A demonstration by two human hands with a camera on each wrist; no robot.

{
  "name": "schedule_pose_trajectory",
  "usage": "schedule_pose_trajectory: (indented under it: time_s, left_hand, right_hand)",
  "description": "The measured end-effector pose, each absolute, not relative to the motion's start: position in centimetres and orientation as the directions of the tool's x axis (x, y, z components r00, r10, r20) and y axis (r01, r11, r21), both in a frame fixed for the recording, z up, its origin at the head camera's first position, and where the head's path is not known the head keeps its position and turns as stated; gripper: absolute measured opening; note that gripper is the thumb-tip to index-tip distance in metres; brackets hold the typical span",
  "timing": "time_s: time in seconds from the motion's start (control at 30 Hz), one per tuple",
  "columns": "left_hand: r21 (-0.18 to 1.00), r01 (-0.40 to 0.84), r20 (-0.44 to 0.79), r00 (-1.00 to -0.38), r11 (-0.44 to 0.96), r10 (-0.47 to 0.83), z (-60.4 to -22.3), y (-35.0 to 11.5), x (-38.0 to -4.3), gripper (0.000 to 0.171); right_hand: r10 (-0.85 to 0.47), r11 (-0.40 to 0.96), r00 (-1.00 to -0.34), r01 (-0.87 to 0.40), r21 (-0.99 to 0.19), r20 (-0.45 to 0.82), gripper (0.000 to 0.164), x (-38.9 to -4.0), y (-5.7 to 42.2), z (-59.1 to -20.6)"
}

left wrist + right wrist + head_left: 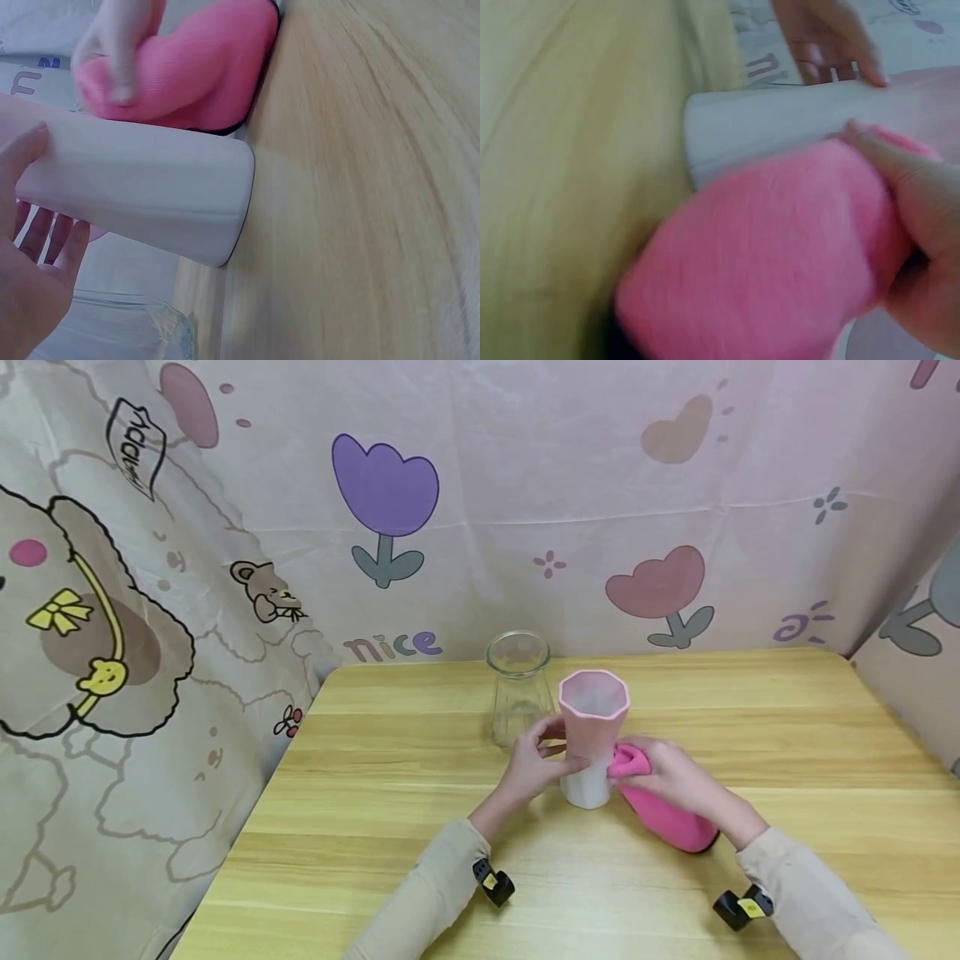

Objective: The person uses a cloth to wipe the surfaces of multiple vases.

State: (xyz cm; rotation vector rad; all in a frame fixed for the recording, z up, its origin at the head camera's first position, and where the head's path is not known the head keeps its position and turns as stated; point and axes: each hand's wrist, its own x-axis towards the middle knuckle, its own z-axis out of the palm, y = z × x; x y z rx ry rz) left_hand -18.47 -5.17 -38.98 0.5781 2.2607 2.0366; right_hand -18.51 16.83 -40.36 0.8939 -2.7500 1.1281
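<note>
A tall faceted vase [593, 739], pink at the top and fading to white below, stands upright on the table. My left hand [534, 762] steadies it from the left, thumb on the near side and fingers behind; in the left wrist view the vase [150, 180] lies between thumb and fingers. Bunched in my right hand [670, 774] is a pink cloth [667, 814], pressed to the vase's right side, its loose end hanging to the table. The right wrist view shows the cloth [757, 255] largely covering the lower part of that side.
Behind and left of the pink vase stands a clear glass vase [517, 693]. The wooden table [360, 802] ends at a printed fabric backdrop [510, 485], with another printed sheet [172, 635] along the left.
</note>
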Motion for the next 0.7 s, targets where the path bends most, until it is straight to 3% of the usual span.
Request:
schedule_pose_trajectory:
  time_s: [0.3,0.7]
  left_hand:
    - [0.969,0.236,0.206,-0.934,0.072,0.291,-39.0,-5.2,-18.5,0.057]
    - [0.971,0.232,0.208,-0.941,0.063,0.269,-40.7,-5.2,-19.3,0.058]
  right_hand:
    - [-0.445,0.571,-0.833,-0.546,-0.612,0.328,0.035,-18.3,17.1,-39.7]
    - [-0.503,0.667,-0.833,-0.543,-0.510,0.230,0.033,-17.8,16.0,-42.5]
